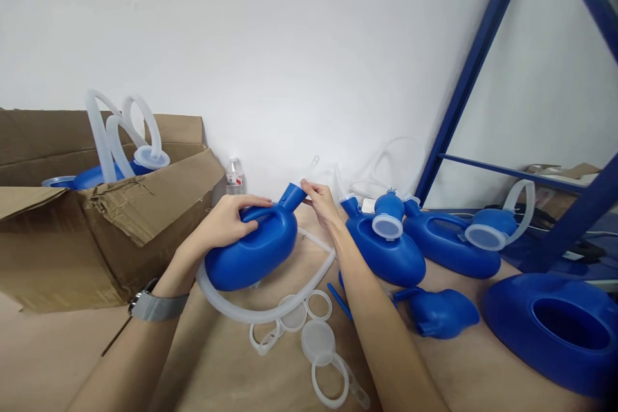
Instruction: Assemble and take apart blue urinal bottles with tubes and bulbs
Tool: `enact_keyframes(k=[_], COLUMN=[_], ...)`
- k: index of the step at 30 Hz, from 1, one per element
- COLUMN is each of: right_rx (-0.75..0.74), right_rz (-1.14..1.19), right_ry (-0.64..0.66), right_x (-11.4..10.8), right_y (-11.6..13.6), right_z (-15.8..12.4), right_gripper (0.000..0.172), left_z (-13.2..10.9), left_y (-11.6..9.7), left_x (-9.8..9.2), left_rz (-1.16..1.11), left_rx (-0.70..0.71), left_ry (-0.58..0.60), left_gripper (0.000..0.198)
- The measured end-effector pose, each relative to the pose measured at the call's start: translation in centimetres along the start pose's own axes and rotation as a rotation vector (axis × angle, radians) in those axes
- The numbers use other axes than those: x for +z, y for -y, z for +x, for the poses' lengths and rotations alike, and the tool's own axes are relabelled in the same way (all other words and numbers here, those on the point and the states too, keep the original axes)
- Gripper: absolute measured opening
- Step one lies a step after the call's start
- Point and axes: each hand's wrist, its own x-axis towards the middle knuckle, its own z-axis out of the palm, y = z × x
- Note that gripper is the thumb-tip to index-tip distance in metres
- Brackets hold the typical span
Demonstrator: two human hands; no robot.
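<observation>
My left hand [226,222] is wrapped over the handle of a blue plastic bottle [253,251] and holds it tilted above the table. At the bottle's neck [292,195], my right hand [322,203] pinches the end of a translucent white tube [261,312] against the opening. That tube curves down under the bottle and across the table. White caps with rings [318,341] lie below the bottle.
An open cardboard box [96,232] at left holds more blue bottles with tubes. Two finished blue bottles [386,248] [454,241] lie at right, plus a blue funnel piece [441,312] and a large blue pan [555,328]. A water bottle [234,177] and blue shelving [483,32] stand behind.
</observation>
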Motion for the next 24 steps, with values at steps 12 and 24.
enact_keyframes(k=[12,24], right_rx=[0.130,-0.331], right_rz=[0.088,-0.449], right_ry=[-0.102,0.241], right_x=[1.9,2.7], right_y=[-0.7,6.3], right_z=[-0.9,-2.9], right_gripper=[0.096,0.081], left_z=[0.7,0.2], left_y=[-1.0,-4.3], left_x=[6.5,3.5], left_rz=[-0.065,0.178], left_rx=[0.008,0.227], left_ry=[-0.188,-0.512], left_gripper=[0.042,0.022])
